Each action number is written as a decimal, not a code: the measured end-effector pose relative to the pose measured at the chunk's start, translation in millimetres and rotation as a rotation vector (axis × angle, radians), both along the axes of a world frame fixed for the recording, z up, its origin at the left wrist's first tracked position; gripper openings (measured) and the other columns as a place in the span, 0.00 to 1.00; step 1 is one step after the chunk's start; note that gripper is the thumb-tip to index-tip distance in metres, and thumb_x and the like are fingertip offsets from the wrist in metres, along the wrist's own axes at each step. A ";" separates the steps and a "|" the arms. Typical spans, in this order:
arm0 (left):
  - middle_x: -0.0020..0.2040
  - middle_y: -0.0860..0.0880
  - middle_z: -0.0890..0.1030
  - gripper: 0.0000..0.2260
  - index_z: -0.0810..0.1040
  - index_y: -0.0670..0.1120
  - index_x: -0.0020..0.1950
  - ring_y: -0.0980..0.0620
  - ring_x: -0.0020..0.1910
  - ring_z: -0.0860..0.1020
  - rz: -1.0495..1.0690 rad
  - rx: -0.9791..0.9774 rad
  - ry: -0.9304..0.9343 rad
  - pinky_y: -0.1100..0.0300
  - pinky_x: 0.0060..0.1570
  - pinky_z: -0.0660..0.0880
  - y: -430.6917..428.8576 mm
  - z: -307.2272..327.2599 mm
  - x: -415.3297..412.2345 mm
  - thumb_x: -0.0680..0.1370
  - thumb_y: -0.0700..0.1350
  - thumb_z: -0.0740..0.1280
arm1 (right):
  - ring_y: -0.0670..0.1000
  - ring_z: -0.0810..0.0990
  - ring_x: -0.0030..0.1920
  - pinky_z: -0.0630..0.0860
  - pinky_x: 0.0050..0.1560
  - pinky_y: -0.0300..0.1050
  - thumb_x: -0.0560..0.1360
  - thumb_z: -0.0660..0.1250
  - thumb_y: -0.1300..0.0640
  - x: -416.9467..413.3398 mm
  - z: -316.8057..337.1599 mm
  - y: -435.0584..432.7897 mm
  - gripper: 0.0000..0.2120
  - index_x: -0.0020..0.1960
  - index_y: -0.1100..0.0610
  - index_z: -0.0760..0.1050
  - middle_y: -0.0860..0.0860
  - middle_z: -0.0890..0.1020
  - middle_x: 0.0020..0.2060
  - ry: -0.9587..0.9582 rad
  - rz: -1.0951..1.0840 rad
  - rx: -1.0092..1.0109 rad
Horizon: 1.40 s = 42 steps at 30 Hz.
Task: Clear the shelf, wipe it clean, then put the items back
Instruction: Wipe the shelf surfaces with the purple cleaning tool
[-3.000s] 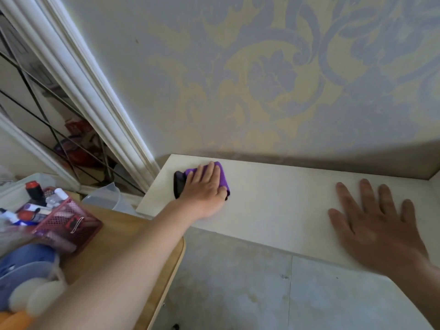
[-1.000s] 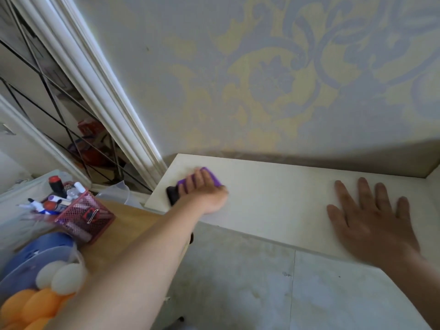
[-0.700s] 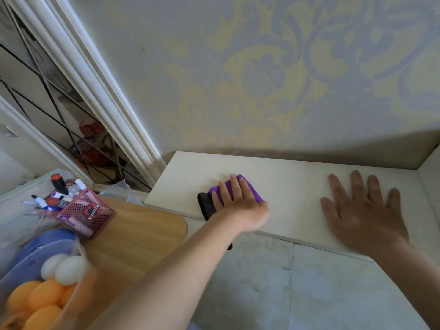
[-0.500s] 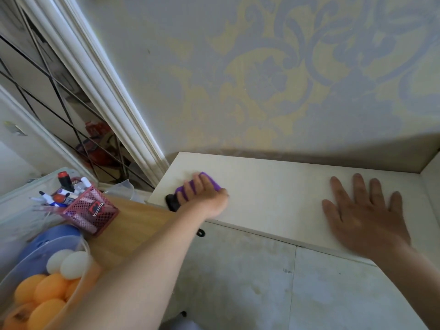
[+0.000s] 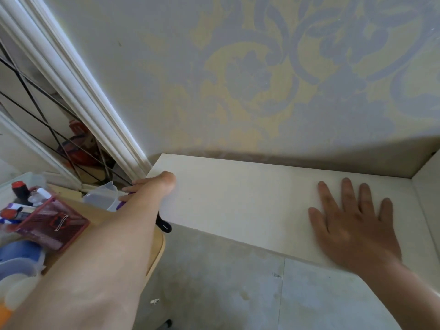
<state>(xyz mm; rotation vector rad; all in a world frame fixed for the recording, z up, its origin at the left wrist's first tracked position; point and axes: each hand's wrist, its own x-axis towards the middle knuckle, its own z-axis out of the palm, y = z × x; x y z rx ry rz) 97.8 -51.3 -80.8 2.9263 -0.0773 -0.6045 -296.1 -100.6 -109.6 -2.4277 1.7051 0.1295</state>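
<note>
Shelf (image 5: 238, 198) board, white, fills the middle of the head view, the only view here. Its back edge meets the patterned wall (image 5: 238, 79). Its right end closes against an upright side panel (image 5: 428, 198), and its left end stops just beside the white door moulding (image 5: 83, 91). The front edge runs slanting from lower right up to the left corner, with grey floor (image 5: 238, 282) below it. A wide stretch of white board lies between the two hands.

The left hand (image 5: 152, 184) is bent over the left end of the shelf, and its fingers (image 5: 134, 183) point out past the edge. The purple cloth (image 5: 122, 204) shows only as a small strip under these fingers, off the end of the shelf; the forearm hides the rest. The fingers that show look rather straight, but whether they curl round the cloth I cannot tell. A black piece (image 5: 164, 226) hangs under the forearm at the front-left corner. The right hand (image 5: 352, 229) lies flat on the shelf near its right end, fingers spread wide, holding nothing, well apart from the cloth.

A wooden table (image 5: 158, 246) stands left of the shelf, under the left forearm. On it a red mesh basket (image 5: 54, 225) holds markers (image 5: 14, 208) and a dark bottle with a red cap (image 5: 17, 189). A clear plastic jug (image 5: 101, 198) stands just beside the fingers. A blue container (image 5: 19, 256) is in front of the basket, its contents blurred.
</note>
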 end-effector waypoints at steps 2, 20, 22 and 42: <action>0.81 0.38 0.50 0.44 0.42 0.38 0.81 0.35 0.78 0.52 0.020 -0.009 -0.037 0.41 0.76 0.54 -9.0 -2.2 5.0 0.75 0.63 0.54 | 0.61 0.38 0.80 0.40 0.77 0.66 0.77 0.30 0.35 1.2 -0.1 0.3 0.32 0.79 0.41 0.30 0.53 0.37 0.81 0.009 -0.007 -0.005; 0.81 0.41 0.36 0.36 0.37 0.40 0.81 0.38 0.79 0.35 -1.116 -0.043 -0.115 0.38 0.75 0.35 -33.4 -8.8 -214.3 0.81 0.57 0.48 | 0.62 0.38 0.80 0.40 0.77 0.67 0.79 0.35 0.35 4.5 2.6 1.6 0.32 0.80 0.42 0.34 0.53 0.38 0.81 0.023 -0.028 -0.016; 0.81 0.43 0.35 0.36 0.37 0.41 0.81 0.40 0.79 0.34 -1.280 -0.062 -0.112 0.39 0.75 0.34 -22.4 -10.6 -244.5 0.81 0.58 0.48 | 0.62 0.38 0.80 0.40 0.77 0.66 0.80 0.38 0.35 4.0 2.4 -0.1 0.31 0.81 0.42 0.36 0.53 0.39 0.81 0.036 -0.024 -0.017; 0.55 0.49 0.79 0.16 0.78 0.48 0.58 0.49 0.54 0.77 -1.217 -0.711 0.077 0.53 0.59 0.76 66.9 50.9 -229.3 0.75 0.35 0.59 | 0.49 0.81 0.55 0.76 0.60 0.45 0.70 0.63 0.68 5.7 43.1 51.9 0.20 0.60 0.56 0.79 0.50 0.84 0.54 -1.053 0.055 0.191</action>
